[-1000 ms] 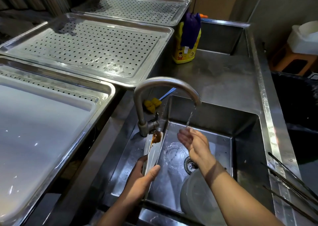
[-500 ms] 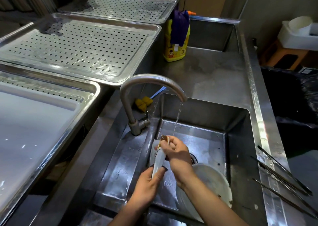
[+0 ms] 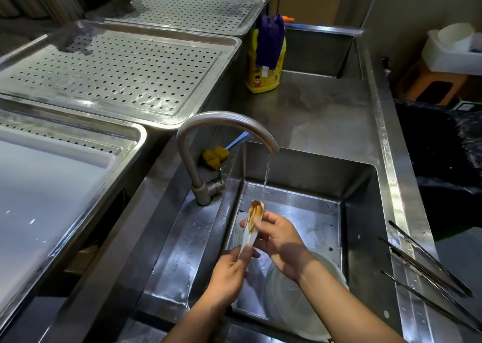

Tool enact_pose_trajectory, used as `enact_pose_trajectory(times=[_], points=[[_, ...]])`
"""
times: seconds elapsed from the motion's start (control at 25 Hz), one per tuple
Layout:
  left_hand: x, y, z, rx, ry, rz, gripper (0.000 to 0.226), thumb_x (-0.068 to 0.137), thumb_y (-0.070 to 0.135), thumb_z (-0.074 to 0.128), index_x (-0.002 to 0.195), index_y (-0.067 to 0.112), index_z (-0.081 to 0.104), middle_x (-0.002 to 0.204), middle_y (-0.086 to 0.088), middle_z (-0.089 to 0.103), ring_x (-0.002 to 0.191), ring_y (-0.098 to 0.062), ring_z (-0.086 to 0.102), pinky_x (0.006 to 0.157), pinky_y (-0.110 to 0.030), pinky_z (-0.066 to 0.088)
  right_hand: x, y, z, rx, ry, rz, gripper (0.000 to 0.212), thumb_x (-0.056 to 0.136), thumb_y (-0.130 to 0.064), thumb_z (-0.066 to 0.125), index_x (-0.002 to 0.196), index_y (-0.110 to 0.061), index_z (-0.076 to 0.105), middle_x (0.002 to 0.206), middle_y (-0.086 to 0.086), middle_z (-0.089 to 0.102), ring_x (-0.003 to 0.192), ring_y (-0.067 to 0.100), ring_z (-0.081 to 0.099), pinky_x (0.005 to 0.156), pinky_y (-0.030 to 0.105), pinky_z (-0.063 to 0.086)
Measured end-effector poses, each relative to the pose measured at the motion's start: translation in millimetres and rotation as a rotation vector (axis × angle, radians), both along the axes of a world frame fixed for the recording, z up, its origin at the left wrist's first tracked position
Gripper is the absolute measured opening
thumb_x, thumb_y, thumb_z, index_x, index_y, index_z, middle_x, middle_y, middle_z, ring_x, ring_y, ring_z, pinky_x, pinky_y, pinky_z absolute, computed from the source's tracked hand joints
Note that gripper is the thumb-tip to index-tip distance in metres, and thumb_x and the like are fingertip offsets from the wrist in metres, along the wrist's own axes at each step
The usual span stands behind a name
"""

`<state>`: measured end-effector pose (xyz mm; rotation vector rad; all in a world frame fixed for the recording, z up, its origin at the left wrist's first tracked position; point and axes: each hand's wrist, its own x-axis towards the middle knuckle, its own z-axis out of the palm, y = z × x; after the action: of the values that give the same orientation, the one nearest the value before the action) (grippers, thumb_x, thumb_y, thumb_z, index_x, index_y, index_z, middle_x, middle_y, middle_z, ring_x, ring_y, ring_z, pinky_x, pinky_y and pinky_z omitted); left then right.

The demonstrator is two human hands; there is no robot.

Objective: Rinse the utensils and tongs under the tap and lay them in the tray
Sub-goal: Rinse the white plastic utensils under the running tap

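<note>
Brown sauce streaks the upper end of the white utensil [image 3: 254, 218] that we hold upright over the sink basin [image 3: 365, 212], near its left wall and just under the spout of the curved steel tap [image 3: 224, 123]. The thin water stream [image 3: 266, 175] falls onto the utensil's tip. Our left hand [image 3: 229, 272] pinches the lower end of the handle between thumb and fingers, while our right hand [image 3: 280, 241] has its fingers curled round the middle of the utensil, just below the smeared part. A pale round plate [image 3: 294, 306] lies in the basin's near right corner, partly beneath our right forearm. Long metal tongs [image 3: 427, 261] lie on the counter's right edge, well apart from both hands. A yellow sponge [image 3: 215, 156] sits behind the tap's base. Farther back on the counter stands a yellow detergent bottle [image 3: 263, 79] draped with a purple cloth [image 3: 270, 39]. Along the left side sits a perforated steel tray [image 3: 117, 73].
</note>
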<state>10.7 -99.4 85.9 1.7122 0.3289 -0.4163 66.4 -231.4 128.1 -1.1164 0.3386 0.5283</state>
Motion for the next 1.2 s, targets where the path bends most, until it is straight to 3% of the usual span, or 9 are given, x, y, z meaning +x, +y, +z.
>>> enact_pose_trajectory(times=[0.12,0.24,0.4,0.56,0.64,0.72,0.92,1.08,1.2], points=[[3.8,-6.6,-1.6,0.011,-0.003,0.004,0.039,0.089,0.056,0.050,0.077,0.028,0.074,0.070,0.012,0.069,0.054,0.004,0.056,0.054,-0.009,0.043,17.7,0.8,-0.5,-0.071,0.068,-0.098,0.033,0.103,-0.033,0.050,0.100,-0.003,0.064,0.091,0.022,0.074,0.066,0.024,0.071,0.048,0.030,0.051],[11.5,-8.7,-0.7,0.014,-0.009,0.021,0.037,0.090,0.056,0.048,0.074,0.034,0.074,0.075,0.005,0.071,0.056,-0.002,0.057,0.051,-0.014,0.044,17.6,1.8,-8.6,-0.008,0.046,-0.034,0.007,0.098,-0.012,0.056,0.093,-0.007,0.058,0.095,0.017,0.072,0.052,0.020,0.059,0.040,0.023,0.038],[16.3,-7.0,-11.8,0.097,0.013,-0.020,0.039,0.091,0.059,0.049,0.078,0.030,0.073,0.094,0.003,0.072,0.069,-0.007,0.060,0.068,-0.020,0.049,32.5,-2.2,-13.5,-0.124,0.064,-0.073,0.028,0.101,-0.033,0.055,0.089,-0.010,0.062,0.083,0.017,0.075,0.060,0.024,0.067,0.046,0.028,0.048],[28.4,-5.7,-18.8,0.076,-0.012,-0.028,0.049,0.089,0.063,0.047,0.083,0.024,0.075,0.097,-0.002,0.074,0.083,-0.012,0.067,0.085,-0.039,0.054,32.1,-2.6,-23.6,-0.066,0.033,0.010,0.005,0.094,-0.007,0.060,0.089,-0.007,0.061,0.099,0.019,0.074,0.058,0.024,0.064,0.040,0.025,0.044],[36.2,-5.6,-22.0,0.124,-0.044,-0.072,0.051,0.085,0.063,0.045,0.083,0.023,0.075,0.098,-0.005,0.074,0.089,-0.017,0.067,0.088,-0.042,0.054,39.4,-6.7,-23.3,-0.075,0.050,-0.026,0.016,0.098,-0.019,0.061,0.087,-0.007,0.063,0.093,0.020,0.075,0.067,0.026,0.070,0.048,0.030,0.053],[45.1,-9.5,-22.2,0.141,-0.055,-0.096,0.051,0.084,0.064,0.044,0.079,0.023,0.074,0.098,-0.009,0.074,0.087,-0.020,0.066,0.087,-0.042,0.053,53.8,-10.5,-21.9,-0.135,0.045,-0.094,0.029,0.100,-0.035,0.057,0.086,-0.010,0.065,0.080,0.016,0.076,0.074,0.025,0.074,0.062,0.036,0.058],[61.2,-9.1,-18.8,0.190,-0.066,-0.055,0.055,0.083,0.065,0.046,0.083,0.020,0.077,0.079,0.003,0.071,0.084,-0.020,0.066,0.069,-0.021,0.048,58.5,-8.6,-22.5,-0.015,0.014,-0.068,0.015,0.098,-0.010,0.057,0.090,-0.012,0.069,0.090,0.013,0.075,0.070,0.017,0.070,0.060,0.032,0.056],[56.9,-3.2,-22.7,0.437,-0.077,-0.132,0.049,0.088,0.069,0.044,0.086,0.028,0.071,0.104,-0.006,0.054,0.099,-0.019,0.056,0.077,-0.021,0.036,66.0,-9.3,-20.0,0.008,0.006,-0.215,0.026,0.102,-0.028,0.054,0.083,-0.014,0.066,0.068,0.005,0.065,0.060,0.012,0.062,0.061,0.026,0.053],[59.0,0.0,-20.7,0.410,-0.063,-0.088,0.049,0.088,0.069,0.042,0.097,0.032,0.075,0.110,-0.009,0.055,0.107,-0.021,0.055,0.082,-0.021,0.036,57.4,-8.8,-25.5,0.133,-0.015,-0.163,0.012,0.097,-0.004,0.056,0.104,-0.009,0.066,0.089,0.012,0.070,0.073,0.017,0.065,0.074,0.033,0.053]])
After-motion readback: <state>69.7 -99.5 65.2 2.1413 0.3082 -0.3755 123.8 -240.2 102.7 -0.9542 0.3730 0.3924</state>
